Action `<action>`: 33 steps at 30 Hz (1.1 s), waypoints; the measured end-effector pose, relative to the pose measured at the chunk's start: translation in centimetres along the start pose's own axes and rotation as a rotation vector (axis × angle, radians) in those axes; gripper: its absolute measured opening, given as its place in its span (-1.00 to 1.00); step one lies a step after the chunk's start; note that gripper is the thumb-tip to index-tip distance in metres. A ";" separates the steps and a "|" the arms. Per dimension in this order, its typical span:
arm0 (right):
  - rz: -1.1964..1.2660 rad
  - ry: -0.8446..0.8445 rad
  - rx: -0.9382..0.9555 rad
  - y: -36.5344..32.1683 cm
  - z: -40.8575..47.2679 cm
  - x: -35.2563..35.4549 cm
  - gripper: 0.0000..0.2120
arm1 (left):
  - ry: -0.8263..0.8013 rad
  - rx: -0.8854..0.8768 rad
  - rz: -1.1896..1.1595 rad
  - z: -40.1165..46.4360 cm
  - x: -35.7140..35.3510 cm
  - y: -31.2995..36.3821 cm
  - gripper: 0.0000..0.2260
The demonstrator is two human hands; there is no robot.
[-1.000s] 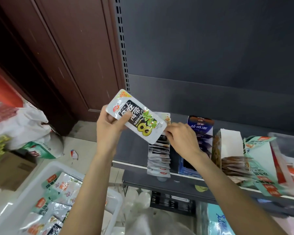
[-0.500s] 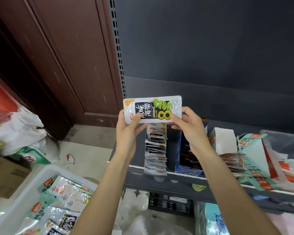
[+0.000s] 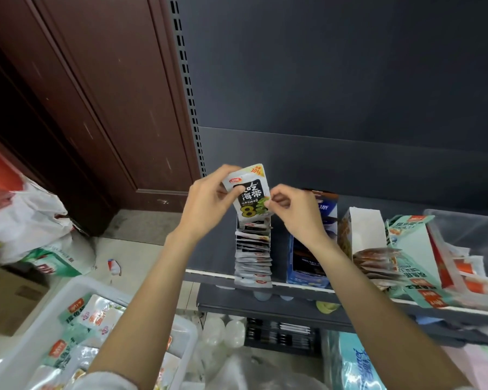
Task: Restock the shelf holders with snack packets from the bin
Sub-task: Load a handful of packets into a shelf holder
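One camera rides on the person's head. It faces forward and down, close over the shelf (image 3: 265, 288) (bin (image 3: 20, 347) near left).

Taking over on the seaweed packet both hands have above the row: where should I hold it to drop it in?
Grip the seaweed packet by its upper side edges, coming from above. It stands upright, bottom edge just over the row of packets, so the lower half must stay free. The left hand pinches the upper left; the right hand pinches the right edge lower down.

Bin (image 3: 20, 344) lies left of and below the shelf (image 3: 293, 289) holding packet row (image 3: 253, 254)
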State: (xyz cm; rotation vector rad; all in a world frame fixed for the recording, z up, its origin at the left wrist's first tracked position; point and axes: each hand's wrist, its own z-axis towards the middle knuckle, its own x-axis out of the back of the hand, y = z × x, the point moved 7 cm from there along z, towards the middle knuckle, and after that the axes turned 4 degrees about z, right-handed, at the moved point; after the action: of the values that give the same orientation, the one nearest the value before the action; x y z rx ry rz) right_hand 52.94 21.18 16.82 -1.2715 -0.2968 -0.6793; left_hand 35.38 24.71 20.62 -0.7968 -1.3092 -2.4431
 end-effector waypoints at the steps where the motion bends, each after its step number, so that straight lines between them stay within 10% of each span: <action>1: -0.035 -0.013 -0.009 0.4 -0.1 -0.3 -0.94 | -0.014 0.001 0.014 -0.1 -0.4 -0.4 -0.84; 10: -0.164 -0.053 0.080 0.3 -1.1 -1.2 -0.93 | -0.362 -0.030 0.207 -2.4 -5.9 -4.2 -0.77; 27: -0.094 0.149 0.260 -4.6 -8.1 1.5 -0.84 | 0.298 0.299 0.026 -10.8 1.6 -3.1 -0.86; 33: -0.047 -0.201 0.327 -7.0 -16.1 -3.8 -0.82 | 0.193 0.414 0.211 -22.5 5.4 -1.7 -0.79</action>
State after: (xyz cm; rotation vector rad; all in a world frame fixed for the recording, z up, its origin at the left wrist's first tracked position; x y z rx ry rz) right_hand 43.17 6.14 15.47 -1.0216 -0.5805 -0.5176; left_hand 22.46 7.26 12.56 -0.5431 -1.4976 -1.9376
